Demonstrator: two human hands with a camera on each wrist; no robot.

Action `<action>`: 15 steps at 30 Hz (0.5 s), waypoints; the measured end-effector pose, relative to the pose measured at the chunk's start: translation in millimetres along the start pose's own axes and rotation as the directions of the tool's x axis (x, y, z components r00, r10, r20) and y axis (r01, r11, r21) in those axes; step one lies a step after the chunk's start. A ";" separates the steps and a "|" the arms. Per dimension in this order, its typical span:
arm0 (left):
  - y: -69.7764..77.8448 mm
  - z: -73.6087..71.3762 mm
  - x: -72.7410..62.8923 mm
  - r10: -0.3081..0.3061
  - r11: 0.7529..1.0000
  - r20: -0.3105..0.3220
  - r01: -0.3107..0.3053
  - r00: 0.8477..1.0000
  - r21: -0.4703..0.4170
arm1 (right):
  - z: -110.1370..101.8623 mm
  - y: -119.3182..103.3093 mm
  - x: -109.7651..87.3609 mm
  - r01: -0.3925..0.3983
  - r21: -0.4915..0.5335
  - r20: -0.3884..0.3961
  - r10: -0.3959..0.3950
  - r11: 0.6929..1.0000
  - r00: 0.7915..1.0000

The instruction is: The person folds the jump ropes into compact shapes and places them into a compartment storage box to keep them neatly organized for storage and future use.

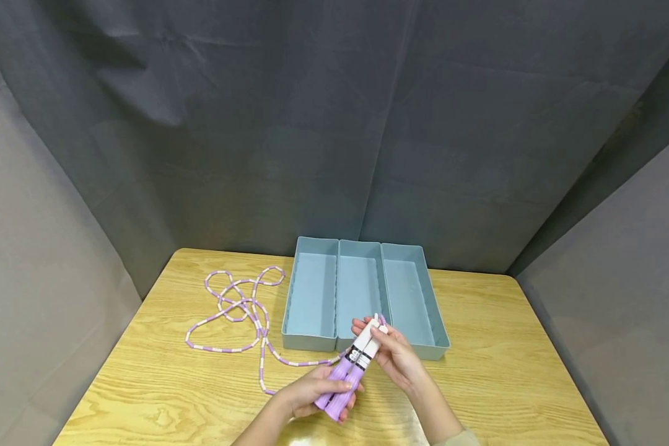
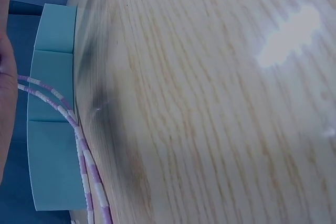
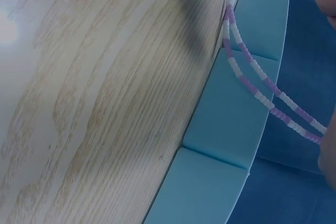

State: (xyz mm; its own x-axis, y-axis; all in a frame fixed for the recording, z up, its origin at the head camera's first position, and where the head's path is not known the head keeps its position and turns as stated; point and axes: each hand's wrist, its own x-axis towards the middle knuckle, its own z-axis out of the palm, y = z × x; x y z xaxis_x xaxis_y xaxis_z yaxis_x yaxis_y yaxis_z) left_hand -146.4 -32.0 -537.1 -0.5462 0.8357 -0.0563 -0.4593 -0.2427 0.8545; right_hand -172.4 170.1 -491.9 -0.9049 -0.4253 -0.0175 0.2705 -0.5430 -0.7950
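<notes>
Both hands hold a jump rope's two handles [image 1: 356, 376] side by side, tilted over the table's front half. The handles have purple grips, black-and-white bands and white upper ends. My left hand [image 1: 311, 393] grips the purple lower part with its thumb across the top. At the white upper ends, my right hand [image 1: 399, 360] pinches with its thumb, fingers behind. The purple-and-white beaded rope [image 1: 221, 350] trails left from the handles and lies in loose loops on the table. In the right wrist view two strands of beaded rope [image 3: 255, 93] hang beside the hand.
Three joined blue-grey trays [image 1: 310, 342] stand side by side at the table's back middle, just beyond the hands. The wooden table [image 1: 496, 353] ends at a dark curtain [image 1: 267, 155] behind, with grey panels [image 1: 44, 248] at the sides.
</notes>
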 end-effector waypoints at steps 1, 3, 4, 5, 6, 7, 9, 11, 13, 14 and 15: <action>0.0 -0.1 -0.1 -0.005 1.000 0.004 0.005 1.000 -0.005 | 0.4 -0.2 0.5 0.000 0.001 -0.003 0.000 1.000 1.000; -0.2 0.0 -0.2 -0.011 1.000 0.009 0.011 1.000 -0.007 | 1.3 -0.7 1.5 -0.001 0.007 -0.013 0.001 1.000 1.000; -0.4 0.0 -0.3 -0.012 1.000 0.012 0.012 1.000 -0.006 | 1.8 -0.8 2.1 -0.003 0.007 -0.023 0.004 1.000 1.000; -0.7 -0.2 -0.5 -0.012 1.000 0.015 0.012 1.000 -0.005 | 2.1 -1.0 2.4 -0.004 0.008 -0.029 0.004 1.000 1.000; -1.0 -0.6 -0.6 -0.014 1.000 0.018 0.014 1.000 -0.010 | 2.5 -1.1 2.7 -0.005 0.011 -0.035 0.006 1.000 0.999; -1.6 -1.2 -0.6 -0.012 1.000 0.027 0.012 1.000 -0.018 | 2.9 -1.2 2.9 -0.007 0.013 -0.040 0.007 1.000 0.999; -2.7 -2.8 -1.2 -0.015 0.999 0.061 0.018 0.998 -0.044 | 3.8 -1.2 3.3 -0.007 0.019 -0.048 0.008 1.000 0.999; -3.3 -4.7 -2.2 -0.009 0.996 0.124 0.021 0.992 -0.092 | 4.9 -1.3 3.7 -0.007 0.027 -0.048 0.009 1.000 0.999; -2.4 -5.7 -3.9 0.007 0.989 0.199 0.023 0.980 -0.148 | 6.2 -1.4 4.3 -0.008 0.030 -0.049 0.009 1.000 0.999; -1.1 -5.4 -5.1 0.012 0.985 0.233 0.028 0.972 -0.169 | 6.9 -1.5 4.6 -0.008 0.030 -0.050 0.009 1.000 0.999; -0.6 -5.8 -6.0 0.022 0.982 0.260 0.029 0.965 -0.188 | 7.6 -1.8 4.8 -0.008 0.031 -0.048 0.009 0.999 0.999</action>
State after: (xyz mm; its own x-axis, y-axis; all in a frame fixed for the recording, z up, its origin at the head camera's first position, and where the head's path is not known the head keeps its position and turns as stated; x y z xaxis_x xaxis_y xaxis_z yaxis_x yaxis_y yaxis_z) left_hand -146.9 -39.6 -540.3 -0.3550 0.9297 0.0987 -0.5985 -0.3071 0.7399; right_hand -174.7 163.5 -486.0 -0.9169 -0.3954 -0.0538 0.2878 -0.5619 -0.7755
